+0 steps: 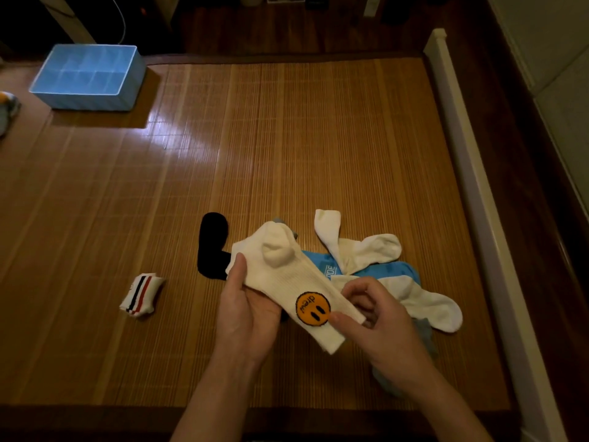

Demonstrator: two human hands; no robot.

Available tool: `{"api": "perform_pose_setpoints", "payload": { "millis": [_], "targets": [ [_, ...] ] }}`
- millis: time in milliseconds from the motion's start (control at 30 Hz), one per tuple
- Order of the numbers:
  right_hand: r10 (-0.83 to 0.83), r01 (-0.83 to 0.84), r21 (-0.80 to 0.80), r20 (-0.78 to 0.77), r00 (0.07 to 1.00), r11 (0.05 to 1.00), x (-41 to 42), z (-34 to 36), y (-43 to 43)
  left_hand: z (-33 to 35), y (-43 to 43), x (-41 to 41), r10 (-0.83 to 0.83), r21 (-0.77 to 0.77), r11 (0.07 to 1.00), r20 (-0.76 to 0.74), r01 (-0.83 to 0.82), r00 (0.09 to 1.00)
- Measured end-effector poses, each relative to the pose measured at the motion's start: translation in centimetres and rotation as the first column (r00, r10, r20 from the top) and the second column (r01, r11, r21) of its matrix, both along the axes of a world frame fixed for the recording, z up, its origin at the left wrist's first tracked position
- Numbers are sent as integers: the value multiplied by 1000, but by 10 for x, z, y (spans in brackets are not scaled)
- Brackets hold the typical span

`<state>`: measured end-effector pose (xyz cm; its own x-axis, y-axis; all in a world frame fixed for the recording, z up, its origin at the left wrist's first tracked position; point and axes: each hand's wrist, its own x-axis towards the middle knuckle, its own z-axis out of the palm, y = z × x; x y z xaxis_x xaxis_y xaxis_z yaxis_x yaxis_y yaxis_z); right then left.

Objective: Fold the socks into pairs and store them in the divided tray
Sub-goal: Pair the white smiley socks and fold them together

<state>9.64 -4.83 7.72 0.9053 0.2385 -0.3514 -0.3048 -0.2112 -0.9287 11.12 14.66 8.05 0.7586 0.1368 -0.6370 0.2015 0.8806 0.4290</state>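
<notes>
A cream sock [280, 275] with an orange smiley patch is held above the bamboo mat [287, 138]. My left hand [247, 317] grips its middle from below, thumb on top. My right hand [379, 317] pinches its cuff end. Under and beside it lies a pile: a black sock [212, 244], blue socks [382, 271], white socks [366, 250] and a grey sock [425, 333]. A folded white pair with red and dark stripes [141, 295] lies to the left. The light blue divided tray [87, 76] stands at the far left corner; I see nothing in it.
A white bed rail [471, 173] runs along the mat's right side. Beyond the mat's far edge is dark wooden floor. Some cloth item [6, 110] pokes in at the left border.
</notes>
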Motion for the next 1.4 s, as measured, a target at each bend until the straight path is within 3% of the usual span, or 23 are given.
{"api": "perform_pose_setpoints", "payload": {
  "millis": [200,400,500,600,633,700,733,800,867,933,1000,1067,1133,1200,1267,1333,1400],
  "targets": [
    [-129,137,93,-81,988,986,3,5,-7,-1,13,5,94,17,995,-21,-94,995],
    [-292,292,79,-15,956,953,16,18,-9,-18,36,10,174,-46,983,-91,-179,981],
    [-333,331,108,1,943,937,27,24,-2,-37,37,10,108,-31,993,-213,-117,971],
    [-293,287,114,47,955,951,43,37,12,-58,26,5,-40,199,972,-388,126,921],
    [-263,255,117,59,963,960,49,42,17,-62,22,0,-119,308,914,-418,264,901],
    [-186,179,87,74,980,980,62,51,25,-64,14,-10,-275,537,708,-389,459,879],
    [-139,135,60,70,988,989,68,55,28,-63,10,-16,-343,634,620,-310,462,887],
    [-92,91,65,10,996,994,77,62,33,-55,1,-24,-513,715,535,-147,449,846],
    [-77,92,137,-107,991,986,83,67,37,-44,-9,-27,-651,763,410,-139,500,746],
    [-33,82,214,-224,974,973,88,72,39,-34,-18,-28,-676,812,311,-176,494,715],
    [27,83,347,-300,954,934,92,77,35,-29,-21,-24,-609,844,303,-186,443,771],
    [130,11,471,-266,955,882,96,84,28,-19,-19,-17,-565,850,306,-201,429,800],
    [162,-100,364,-144,976,926,100,85,22,-13,-13,-17,-594,828,327,-195,456,780],
    [124,-124,37,-8,992,992,103,77,19,-8,-9,-18,-636,810,329,-190,485,748],
    [123,-115,-148,47,991,982,105,67,19,-6,-7,-20,-664,783,364,-163,505,730],
    [134,-134,-134,-6,991,982,106,56,18,-4,-6,-21,-677,719,420,-159,554,719],
    [76,-79,-31,-78,994,996,110,47,17,-4,-4,-23,-719,645,420,-193,639,667]
  ]
}}
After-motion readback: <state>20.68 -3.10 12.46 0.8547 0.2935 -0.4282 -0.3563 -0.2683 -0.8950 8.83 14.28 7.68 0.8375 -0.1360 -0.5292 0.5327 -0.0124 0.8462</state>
